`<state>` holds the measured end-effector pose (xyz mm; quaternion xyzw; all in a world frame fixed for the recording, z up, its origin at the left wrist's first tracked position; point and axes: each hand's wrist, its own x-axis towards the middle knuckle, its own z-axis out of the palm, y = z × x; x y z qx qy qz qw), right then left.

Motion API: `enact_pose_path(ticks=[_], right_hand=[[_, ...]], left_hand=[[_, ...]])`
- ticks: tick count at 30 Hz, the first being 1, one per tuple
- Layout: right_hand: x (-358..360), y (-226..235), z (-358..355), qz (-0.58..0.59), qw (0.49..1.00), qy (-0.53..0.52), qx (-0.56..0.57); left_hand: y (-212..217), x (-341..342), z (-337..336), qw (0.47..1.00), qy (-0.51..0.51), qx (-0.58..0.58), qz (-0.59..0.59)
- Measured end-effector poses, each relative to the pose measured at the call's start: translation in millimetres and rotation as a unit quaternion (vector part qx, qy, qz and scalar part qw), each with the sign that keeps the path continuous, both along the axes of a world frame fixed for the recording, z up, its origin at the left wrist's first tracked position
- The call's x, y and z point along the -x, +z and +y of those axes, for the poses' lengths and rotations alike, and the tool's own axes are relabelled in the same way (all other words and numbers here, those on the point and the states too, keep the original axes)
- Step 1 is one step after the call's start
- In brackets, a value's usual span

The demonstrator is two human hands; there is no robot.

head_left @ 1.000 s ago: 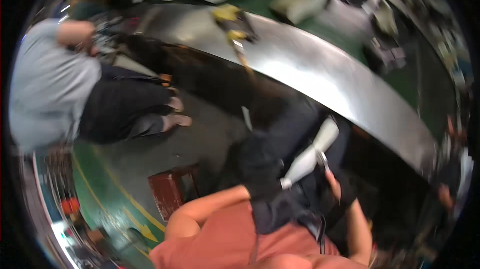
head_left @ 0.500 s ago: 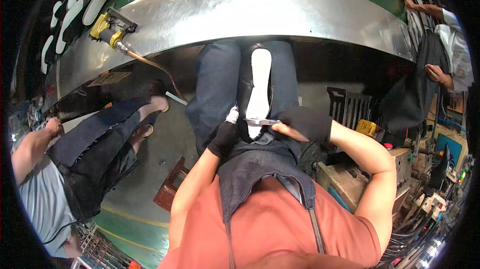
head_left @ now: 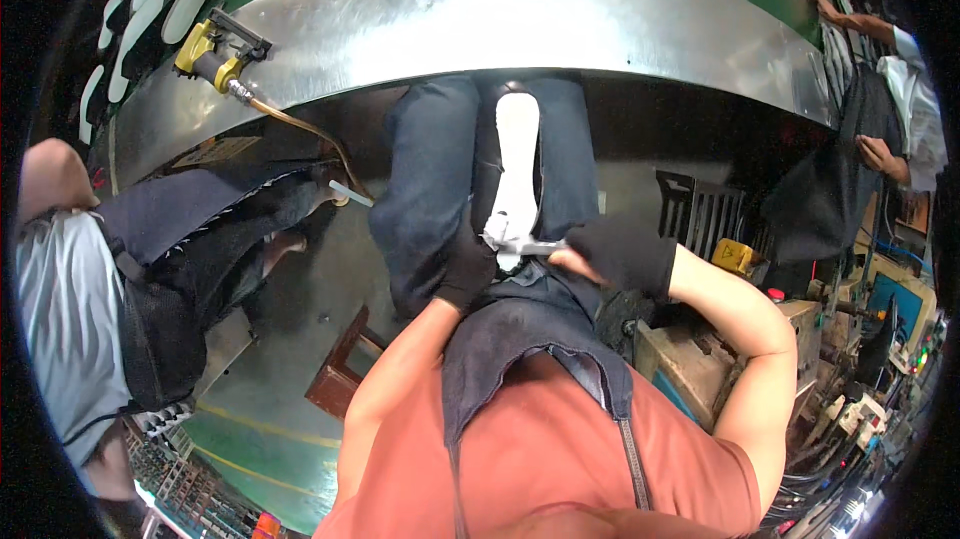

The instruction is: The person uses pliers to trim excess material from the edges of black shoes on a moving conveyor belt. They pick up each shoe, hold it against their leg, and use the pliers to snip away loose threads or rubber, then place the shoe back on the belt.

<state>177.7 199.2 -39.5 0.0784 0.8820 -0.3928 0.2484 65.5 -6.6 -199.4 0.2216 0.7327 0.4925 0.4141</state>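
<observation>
A long white insole lies sole side up in a black shoe upper, lengthwise between my thighs. My left hand, in a black fingerless covering with white-wrapped fingertips, grips the upper at the insole's near end. From the right, my right hand, black-covered with bare fingertips, is closed around a silver metal hand tool. The tool's tip meets my left fingertips over the near end. The exact kind of tool cannot be made out, and my left fingers partly hide the contact.
A steel-edged bench spans the front, carrying a yellow pneumatic stapler with a hose. White insoles stand at far left. Co-workers sit at left and right. A brown stool and a machine flank me.
My left hand has moved right and up, its wrapped fingers now over the insole's near end beside the tool. The left co-worker has shifted and leaned.
</observation>
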Motion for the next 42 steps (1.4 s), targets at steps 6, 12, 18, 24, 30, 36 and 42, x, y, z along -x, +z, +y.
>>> enact_pose_path(ticks=[6,12,18,24,30,36,42], right_hand=[[0.0,-36.9,-13.9,0.097,0.989,-0.083,0.077],[11.1,25.6,-43.3,0.15,0.987,0.023,-0.048],[-19.1,-45.2,-24.6,0.039,0.987,-0.091,0.123],[-77.7,23.9,-9.4,0.048,0.973,-0.223,0.024],[-89.7,21.0,-38.8,0.052,0.909,-0.397,0.114],[-106.3,-1.3,-53.8,-0.032,0.873,-0.429,0.229],[-80.9,-17.5,-12.7,-0.039,0.917,-0.323,0.229]], left_hand=[[54.5,28.6,-15.4,0.932,-0.116,-0.066,-0.336],[14.4,0.6,-18.4,0.986,-0.096,0.039,-0.134],[26.2,5.5,-18.4,0.988,-0.118,-0.02,-0.096],[167.1,95.3,-38.9,0.983,-0.164,0.071,-0.028],[150.9,92.1,62.3,0.983,-0.034,-0.135,0.122],[39.5,43.3,46.9,0.984,-0.115,-0.072,0.112],[28.2,17.8,30.1,0.969,-0.091,-0.105,0.202]])
